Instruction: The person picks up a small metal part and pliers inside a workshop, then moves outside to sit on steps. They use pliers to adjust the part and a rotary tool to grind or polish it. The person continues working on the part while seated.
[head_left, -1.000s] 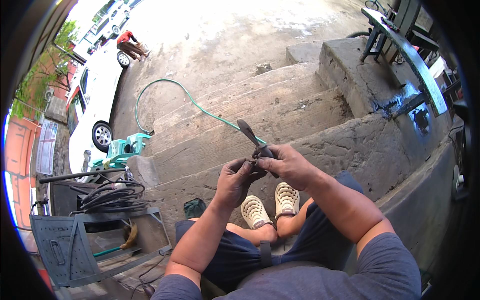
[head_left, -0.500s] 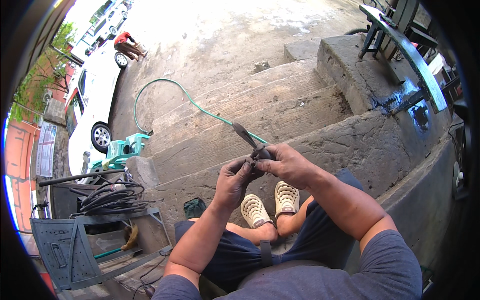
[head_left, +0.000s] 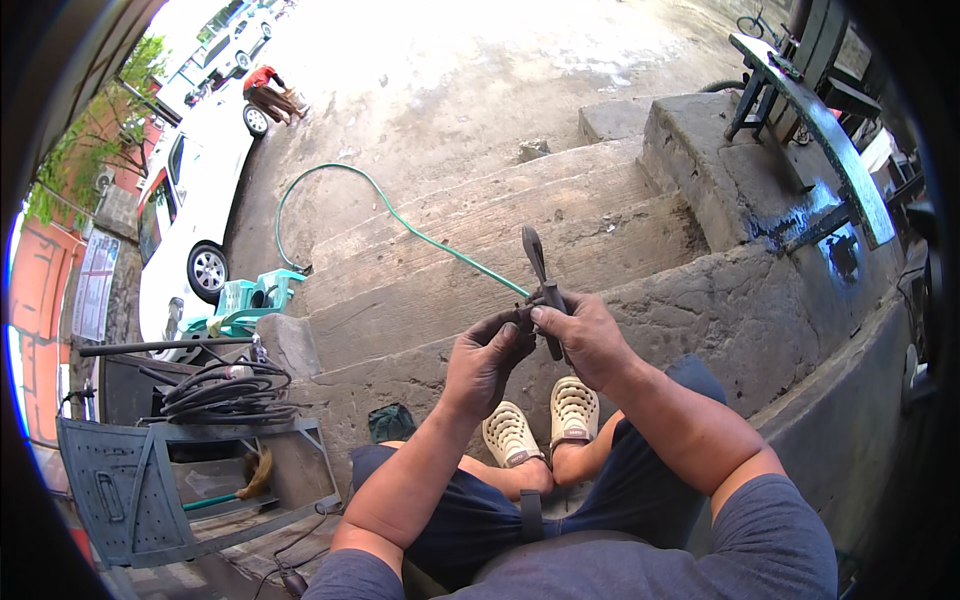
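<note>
Head view: the person sits with both hands raised over the concrete steps (head_left: 420, 290), just in front of the knees. The right hand (head_left: 588, 338) has its grip closed around the middle of a dark hand tool (head_left: 537, 255), which stands nearly upright, its tapered end pointing away from the person and its other end showing below the fingers. The left hand (head_left: 490, 350) is beside it, thumb and fingers pinched together on a small dark piece (head_left: 524, 311), too small to make out, close against the tool; whether the two touch cannot be told. Beneath the hands are a pair of cream shoes (head_left: 512, 435). A green hose (head_left: 432, 236) curves over the steps beyond the tool. To the left lie a coil of black cable (head_left: 225, 392) and turquoise crates (head_left: 238, 297), near a white car (head_left: 205, 175); farther off, a person in a red top (head_left: 262, 78) bends forward.
</note>
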